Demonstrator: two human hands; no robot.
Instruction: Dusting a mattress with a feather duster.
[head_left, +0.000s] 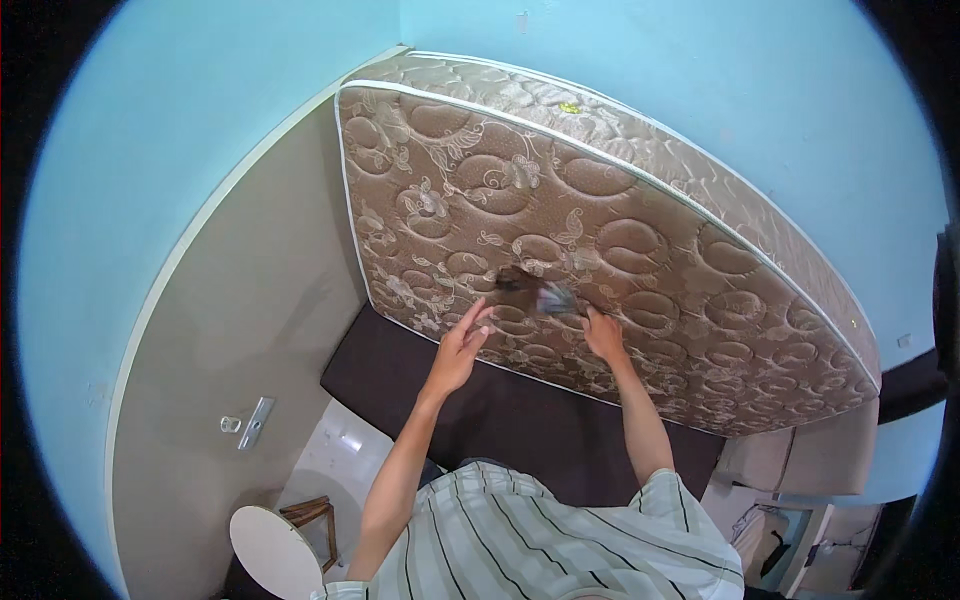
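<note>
A brown quilted mattress (517, 217) with floral stitching and white piping stands tilted up on its long edge, leaning toward the blue wall. My right hand (603, 334) grips a hand-held tool (556, 298) by its near end, in front of the mattress face. Motion blurs the tool; it has a dark far end and a pale, shiny middle, and its exact kind cannot be told. Close to the mattress's lower part, my left hand (459, 349) is held out with its fingers apart and nothing in it. Whether it touches the fabric is unclear.
Below the mattress lies a dark bed base (525, 420), directly before my body. A beige padded headboard (832, 450) is at the right. At lower left are a round white tabletop (274, 551) and a metal plate (256, 424) on the grey wall panel (202, 360).
</note>
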